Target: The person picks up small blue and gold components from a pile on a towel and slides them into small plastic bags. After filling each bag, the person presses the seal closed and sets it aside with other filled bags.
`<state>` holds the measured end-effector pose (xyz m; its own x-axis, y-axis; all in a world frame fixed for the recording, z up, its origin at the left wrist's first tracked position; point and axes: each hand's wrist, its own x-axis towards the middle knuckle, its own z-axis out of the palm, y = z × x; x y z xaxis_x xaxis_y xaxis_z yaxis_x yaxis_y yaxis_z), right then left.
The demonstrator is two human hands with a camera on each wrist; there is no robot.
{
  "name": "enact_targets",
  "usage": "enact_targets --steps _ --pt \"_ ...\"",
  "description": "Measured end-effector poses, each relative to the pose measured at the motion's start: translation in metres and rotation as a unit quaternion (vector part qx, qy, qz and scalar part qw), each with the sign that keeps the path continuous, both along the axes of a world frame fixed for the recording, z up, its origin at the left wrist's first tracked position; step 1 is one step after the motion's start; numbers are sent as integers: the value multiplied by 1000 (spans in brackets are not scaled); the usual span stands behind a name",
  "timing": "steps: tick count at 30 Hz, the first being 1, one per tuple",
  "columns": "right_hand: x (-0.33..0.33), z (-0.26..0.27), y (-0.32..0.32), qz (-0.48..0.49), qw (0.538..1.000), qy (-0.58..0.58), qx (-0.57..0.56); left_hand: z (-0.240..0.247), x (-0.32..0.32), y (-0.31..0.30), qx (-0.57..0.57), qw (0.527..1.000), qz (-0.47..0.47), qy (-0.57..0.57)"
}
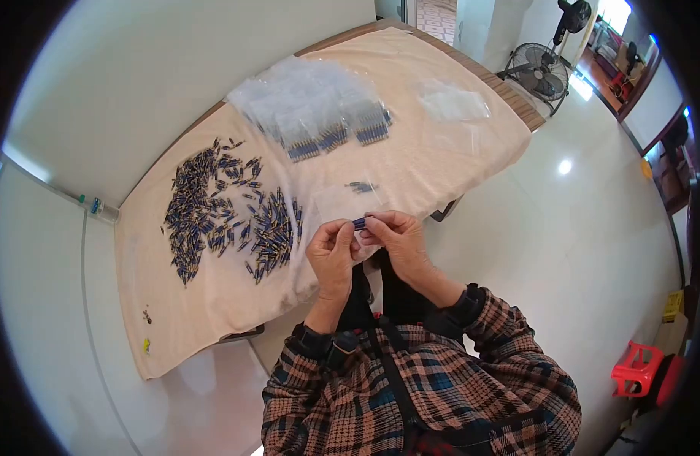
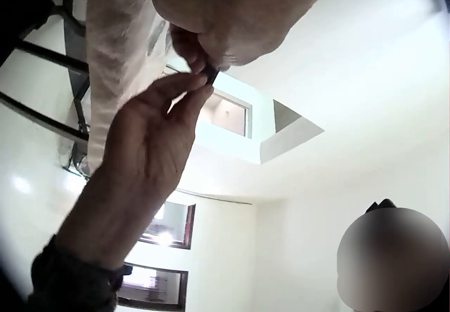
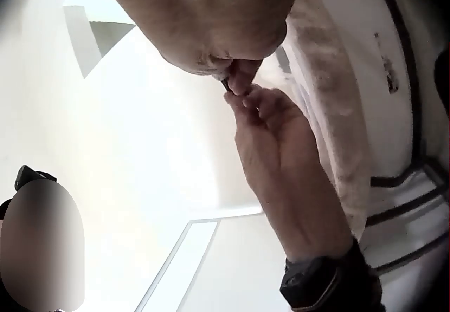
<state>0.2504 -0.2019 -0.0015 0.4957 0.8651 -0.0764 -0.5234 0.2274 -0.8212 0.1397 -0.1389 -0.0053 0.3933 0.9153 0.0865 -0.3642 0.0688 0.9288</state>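
Between the fingertips of both hands is a small bundle of dark blue plugs with gold ends (image 1: 359, 223), partly hidden by the fingers. My left hand (image 1: 333, 254) pinches its left end with thumb and fingers, and my right hand (image 1: 400, 242) pinches the right end. Both hands are at the table's near edge. In the left wrist view a dark bit of the bundle (image 2: 211, 75) shows between the fingertips. Just beyond the hands, a few similar plugs (image 1: 360, 187) lie on a clear plastic bag (image 1: 331, 204).
Large loose heaps of blue plugs (image 1: 194, 201) spread over the cloth-covered table (image 1: 213, 311) to the left. Stacked clear bags (image 1: 304, 91), with rows of plugs inside, lie at the back. Flat clear bags (image 1: 455, 102) rest at the back right. A fan (image 1: 538, 72) stands beyond.
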Motion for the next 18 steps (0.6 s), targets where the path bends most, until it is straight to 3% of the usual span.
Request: enact_targets --steps 3,5,8,18 --pt "34 2 -2 -11 997 -80 -2 1 5 14 94 991 -13 90" --pt "69 5 1 -32 979 -201 -9 1 8 23 140 981 -21 134" --pt "108 3 14 -56 966 -244 -59 3 16 37 449 851 26 270" --pt "119 2 45 60 969 -202 -129 -8 16 46 350 882 -31 315"
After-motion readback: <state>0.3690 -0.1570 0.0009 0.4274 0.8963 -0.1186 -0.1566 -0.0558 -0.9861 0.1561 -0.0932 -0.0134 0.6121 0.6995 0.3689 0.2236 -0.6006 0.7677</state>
